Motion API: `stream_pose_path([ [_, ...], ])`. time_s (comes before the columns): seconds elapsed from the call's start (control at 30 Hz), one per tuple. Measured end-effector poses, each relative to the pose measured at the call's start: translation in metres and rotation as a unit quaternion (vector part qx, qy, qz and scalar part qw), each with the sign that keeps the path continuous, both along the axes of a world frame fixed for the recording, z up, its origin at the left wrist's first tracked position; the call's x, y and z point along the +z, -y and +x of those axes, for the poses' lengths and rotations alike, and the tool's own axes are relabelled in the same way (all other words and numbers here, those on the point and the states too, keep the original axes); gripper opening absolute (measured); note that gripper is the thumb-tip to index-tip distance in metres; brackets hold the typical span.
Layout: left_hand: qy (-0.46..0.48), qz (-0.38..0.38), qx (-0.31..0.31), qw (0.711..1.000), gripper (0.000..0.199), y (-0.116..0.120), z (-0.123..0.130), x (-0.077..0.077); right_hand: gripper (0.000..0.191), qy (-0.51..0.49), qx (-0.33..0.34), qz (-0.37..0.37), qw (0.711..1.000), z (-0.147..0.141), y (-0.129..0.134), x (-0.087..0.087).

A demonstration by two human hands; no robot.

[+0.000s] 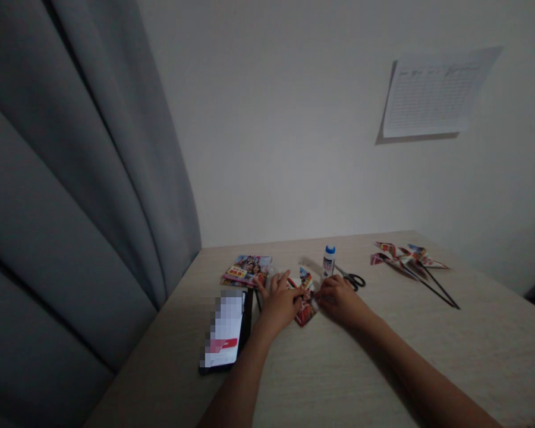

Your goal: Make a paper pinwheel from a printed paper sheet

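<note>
A colourful printed paper piece [307, 313], folded into pointed flaps, lies on the table between my two hands. My left hand [276, 300] rests over its left side with the fingers spread and the thumb pressing on the paper. At the paper's right edge, my right hand [339, 297] has its fingers curled together in a pinch; its fingertips are partly hidden. Just beyond the right hand stands a white glue bottle [329, 263] with a blue cap. Black-handled scissors [357, 280] lie beside it, their blades partly behind the bottle.
Printed flyers [249, 264] are stacked beyond my left hand. A lit phone [225, 333] lies left of my left forearm. Paper pinwheels [403, 257] on dark sticks rest at the right. A grey curtain [93, 178] borders the table's left; a printed sheet [432, 98] hangs on the wall.
</note>
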State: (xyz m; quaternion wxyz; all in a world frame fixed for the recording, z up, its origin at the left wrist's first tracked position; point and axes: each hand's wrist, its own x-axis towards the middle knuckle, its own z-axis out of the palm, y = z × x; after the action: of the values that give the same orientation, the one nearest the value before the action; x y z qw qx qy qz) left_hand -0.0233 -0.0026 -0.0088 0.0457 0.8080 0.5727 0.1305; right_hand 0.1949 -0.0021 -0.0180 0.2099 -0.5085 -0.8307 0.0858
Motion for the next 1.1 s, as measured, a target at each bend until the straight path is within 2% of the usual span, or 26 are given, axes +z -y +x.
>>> stream_pose_path([
  [0.2,0.004,-0.024,0.001,1.000,0.031,0.000,0.000,0.004,0.022,-0.006,0.008,0.007,1.000,0.001,0.000,0.001],
  [0.43,0.036,-0.009,-0.004,0.999,0.033,0.002,0.001,0.003,0.019,-0.027,0.012,0.039,0.999,0.004,-0.004,-0.003],
  [0.6,0.041,-0.010,0.013,0.999,0.037,0.001,0.003,0.006,0.021,-0.053,-0.046,0.088,0.994,0.010,-0.010,-0.007],
  [0.83,0.043,-0.006,0.024,0.999,0.045,-0.002,0.003,0.004,0.030,-0.091,-0.154,0.194,0.965,0.022,-0.019,-0.013],
  [0.97,0.048,-0.002,0.025,0.999,0.047,-0.003,0.003,0.003,0.036,-0.083,-0.162,0.209,0.961,0.023,-0.023,-0.017],
  [1.1,0.054,-0.012,0.038,0.998,0.046,-0.005,0.002,0.006,0.041,-0.063,-0.137,0.202,0.968,0.024,-0.027,-0.021],
])
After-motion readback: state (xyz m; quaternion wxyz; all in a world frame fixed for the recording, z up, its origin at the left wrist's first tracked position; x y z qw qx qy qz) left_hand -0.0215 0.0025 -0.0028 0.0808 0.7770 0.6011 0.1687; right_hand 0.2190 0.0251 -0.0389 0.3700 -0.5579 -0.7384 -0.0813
